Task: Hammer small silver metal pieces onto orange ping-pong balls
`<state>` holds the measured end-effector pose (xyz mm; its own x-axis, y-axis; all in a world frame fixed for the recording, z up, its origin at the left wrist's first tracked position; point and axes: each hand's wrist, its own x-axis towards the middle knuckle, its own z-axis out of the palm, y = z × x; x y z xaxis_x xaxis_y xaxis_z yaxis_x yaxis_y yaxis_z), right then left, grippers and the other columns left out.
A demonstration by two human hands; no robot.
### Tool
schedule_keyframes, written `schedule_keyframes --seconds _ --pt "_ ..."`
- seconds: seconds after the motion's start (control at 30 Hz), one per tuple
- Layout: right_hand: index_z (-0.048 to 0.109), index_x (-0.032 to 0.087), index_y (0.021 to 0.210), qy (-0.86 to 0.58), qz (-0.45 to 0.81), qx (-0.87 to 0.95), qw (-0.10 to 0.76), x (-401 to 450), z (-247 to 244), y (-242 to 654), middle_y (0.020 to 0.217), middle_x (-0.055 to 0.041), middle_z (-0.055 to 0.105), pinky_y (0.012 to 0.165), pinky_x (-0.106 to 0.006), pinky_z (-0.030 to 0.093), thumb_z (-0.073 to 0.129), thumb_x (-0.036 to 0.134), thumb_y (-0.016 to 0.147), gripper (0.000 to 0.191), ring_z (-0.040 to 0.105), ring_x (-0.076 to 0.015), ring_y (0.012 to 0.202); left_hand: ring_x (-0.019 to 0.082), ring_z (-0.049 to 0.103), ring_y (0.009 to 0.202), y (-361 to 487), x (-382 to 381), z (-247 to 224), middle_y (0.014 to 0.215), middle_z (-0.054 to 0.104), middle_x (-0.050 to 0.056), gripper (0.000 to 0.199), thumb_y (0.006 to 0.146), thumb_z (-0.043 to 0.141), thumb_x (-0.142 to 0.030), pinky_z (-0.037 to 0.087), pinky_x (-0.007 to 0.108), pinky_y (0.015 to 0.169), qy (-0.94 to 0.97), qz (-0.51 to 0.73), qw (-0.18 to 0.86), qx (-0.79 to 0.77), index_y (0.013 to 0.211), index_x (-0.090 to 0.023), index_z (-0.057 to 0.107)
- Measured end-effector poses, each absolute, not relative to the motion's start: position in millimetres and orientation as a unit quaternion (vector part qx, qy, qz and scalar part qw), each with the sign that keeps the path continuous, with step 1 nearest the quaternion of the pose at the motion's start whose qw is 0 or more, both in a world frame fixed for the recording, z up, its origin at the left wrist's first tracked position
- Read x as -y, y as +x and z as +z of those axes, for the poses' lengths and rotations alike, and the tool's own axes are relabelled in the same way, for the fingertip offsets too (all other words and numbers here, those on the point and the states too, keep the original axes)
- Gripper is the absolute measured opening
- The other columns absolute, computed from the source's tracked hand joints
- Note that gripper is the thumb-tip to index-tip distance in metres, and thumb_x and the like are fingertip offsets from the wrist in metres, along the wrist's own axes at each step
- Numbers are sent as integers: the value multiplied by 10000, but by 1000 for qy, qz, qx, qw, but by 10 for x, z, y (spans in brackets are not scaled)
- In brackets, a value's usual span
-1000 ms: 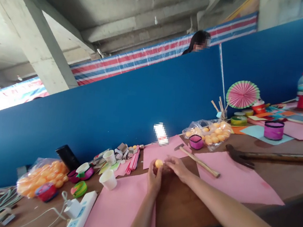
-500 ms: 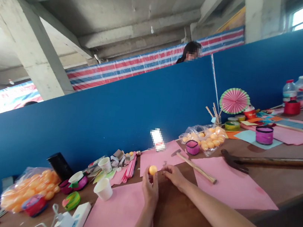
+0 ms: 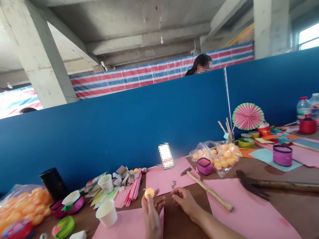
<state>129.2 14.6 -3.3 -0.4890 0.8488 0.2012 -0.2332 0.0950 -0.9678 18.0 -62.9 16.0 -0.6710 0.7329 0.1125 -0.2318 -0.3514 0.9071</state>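
An orange ball [image 3: 149,193] is held at the fingertips of my left hand [image 3: 152,213], above the near pink sheet [image 3: 123,229]. To its right, my right hand [image 3: 185,202] has its thumb and fingers pinched together; whatever is between them is too small to make out. Just beyond that hand, several tiny dark pieces [image 3: 173,184] lie on the far pink sheet [image 3: 159,177]. A white paper cup [image 3: 107,213] stands left of my left hand. The small hammer [image 3: 211,190] rests to the right, its handle partly over another pink sheet [image 3: 253,212].
Bags of orange balls [image 3: 225,156] sit at centre right and lower left. A large hammer [image 3: 292,186] lies at right, near a purple container [image 3: 282,155]. Bottles stand far right. A blue partition [image 3: 117,121] runs behind the table; a person's head shows above it.
My left hand has moved slightly left and down in view with the ball. My right hand is a little lower. The whole view has shifted, and the table items appear lower.
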Motion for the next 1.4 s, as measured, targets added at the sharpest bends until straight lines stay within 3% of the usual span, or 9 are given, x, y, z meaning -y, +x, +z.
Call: schedule_keyframes --seconds 0.23,0.43,0.73,0.83,1.0,1.13,1.4 --pt "555 166 757 -267 629 594 424 -126 15 1302 562 52 501 477 -199 332 539 259 692 115 437 -77 480 182 628 885 35 564 92 1038 635 124 430 805 389 -534 489 278 777 158 769 442 -433 951 -176 577" --pt "562 166 745 -273 629 588 429 -104 81 1329 581 52 498 487 -201 331 538 253 689 107 433 -73 486 189 628 900 54 563 41 885 656 68 287 692 644 -360 484 288 810 176 737 450 -473 917 -197 572" --pt "552 168 706 -276 634 586 423 -106 88 1293 553 51 501 470 -211 295 546 235 682 71 413 -77 468 171 648 726 66 422 132 937 614 52 591 596 730 -363 527 293 661 210 717 448 -491 1112 -249 464" --pt "572 170 720 -270 643 584 416 -116 90 1291 593 31 548 496 -222 328 549 245 696 82 459 -96 505 185 644 787 124 414 94 951 624 60 583 599 728 -364 522 272 663 248 711 456 -474 1111 -237 481" --pt "590 168 738 -280 644 579 415 -135 89 1318 634 12 572 524 -232 350 545 255 726 99 481 -107 551 212 598 965 152 473 -41 1067 602 97 535 687 664 -339 490 294 803 271 701 467 -466 1163 -217 452" --pt "577 176 726 -315 640 569 408 -141 92 1328 575 33 517 512 -226 339 570 282 724 106 428 -92 523 228 592 968 144 496 -87 1058 596 110 511 687 661 -338 483 328 835 271 703 431 -497 1140 -183 483" --pt "560 193 841 -345 661 546 381 -192 74 1340 631 20 515 505 -232 359 586 396 726 234 429 -99 534 165 621 845 209 550 21 1044 595 77 536 755 593 -331 507 306 758 226 692 503 -466 1247 -231 406"
